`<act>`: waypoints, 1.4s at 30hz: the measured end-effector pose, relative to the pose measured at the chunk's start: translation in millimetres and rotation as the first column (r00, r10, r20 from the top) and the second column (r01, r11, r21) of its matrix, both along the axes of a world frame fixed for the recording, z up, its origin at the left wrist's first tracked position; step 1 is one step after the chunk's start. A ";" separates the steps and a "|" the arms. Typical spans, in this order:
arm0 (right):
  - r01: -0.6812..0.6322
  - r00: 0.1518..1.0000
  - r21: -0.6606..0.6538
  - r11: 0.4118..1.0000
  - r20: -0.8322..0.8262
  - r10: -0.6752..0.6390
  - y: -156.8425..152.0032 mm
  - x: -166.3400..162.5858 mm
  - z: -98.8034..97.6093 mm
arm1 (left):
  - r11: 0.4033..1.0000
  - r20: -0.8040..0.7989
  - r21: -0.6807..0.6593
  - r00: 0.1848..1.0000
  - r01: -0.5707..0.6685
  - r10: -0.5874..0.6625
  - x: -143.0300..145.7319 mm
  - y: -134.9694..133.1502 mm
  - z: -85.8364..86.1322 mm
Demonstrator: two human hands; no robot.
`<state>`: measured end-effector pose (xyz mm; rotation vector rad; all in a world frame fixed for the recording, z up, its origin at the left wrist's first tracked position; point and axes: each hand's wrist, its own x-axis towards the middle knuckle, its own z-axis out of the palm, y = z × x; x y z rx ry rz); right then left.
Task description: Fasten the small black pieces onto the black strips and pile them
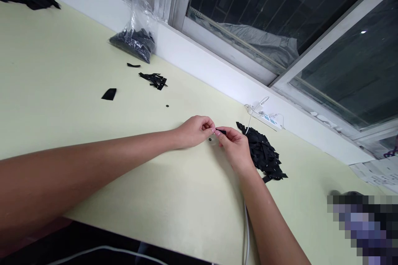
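Observation:
My right hand [234, 145] pinches a small black fabric strip [221, 132] between thumb and fingers. At the strip's left end, my left hand [196, 131] is closed in a pinch, its fingertips meeting those of the right. What sits between the left fingertips is too small to make out. Just below them, a small dark disc [210, 139] lies on the table. A large heap of black fabric strips [264, 153] is beside my right hand, partly behind it.
A smaller pile of black strips [154, 80], a loose black piece [108, 94] and another disc [167, 106] lie leftward. Behind stands a clear bag [133, 43] of black pieces. A power strip [269, 120] borders the wall; a white cable [246, 232] runs under my right arm.

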<state>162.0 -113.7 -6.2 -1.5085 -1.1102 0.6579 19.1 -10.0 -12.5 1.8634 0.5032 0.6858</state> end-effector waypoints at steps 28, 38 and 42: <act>0.254 0.910 0.213 0.943 0.278 -0.308 -4.2 16.4 5.8 | 0.904 -0.157 0.417 0.987 0.098 -0.035 -5.8 8.8 -11.7; 0.185 0.924 0.132 0.974 0.314 -0.218 -2.3 9.0 2.3 | 0.876 -0.222 0.476 0.974 0.074 0.039 0.6 2.2 -6.8; 0.178 0.922 0.113 0.978 0.329 -0.206 -2.7 9.4 1.8 | 0.862 -0.303 0.491 0.953 0.129 0.030 -2.9 1.3 -0.3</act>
